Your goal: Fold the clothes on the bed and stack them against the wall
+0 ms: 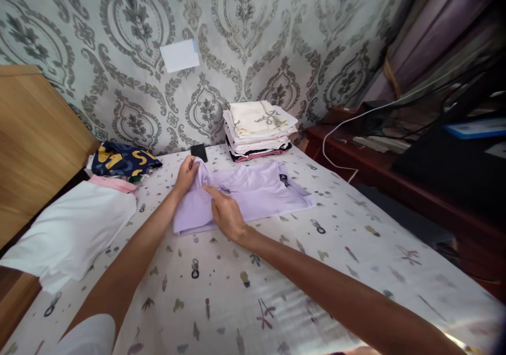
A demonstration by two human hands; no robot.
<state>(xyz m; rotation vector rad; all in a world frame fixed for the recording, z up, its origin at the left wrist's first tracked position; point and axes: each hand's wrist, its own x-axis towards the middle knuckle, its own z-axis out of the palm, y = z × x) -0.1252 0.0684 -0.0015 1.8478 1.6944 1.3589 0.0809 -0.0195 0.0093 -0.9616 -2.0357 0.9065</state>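
A lilac garment (256, 189), perhaps a T-shirt, lies folded across the bed, with a small black logo patch toward its right end. My left hand (187, 174) is closed on its far left edge, and the cloth bunches and rises a little there. Over the garment's left part rests my right hand (228, 215), its index finger stretched out and touching the raised fold. The other fingers of that hand are curled and partly hidden, but I see no cloth gripped in them.
Behind the garment are a black phone (198, 152) and a stack of folded clothes (259, 131). White cloth (75, 228) and a navy-and-yellow garment (126, 160) lie at left beside a wooden board (35, 144). A dark red desk (348, 154) with cables stands right.
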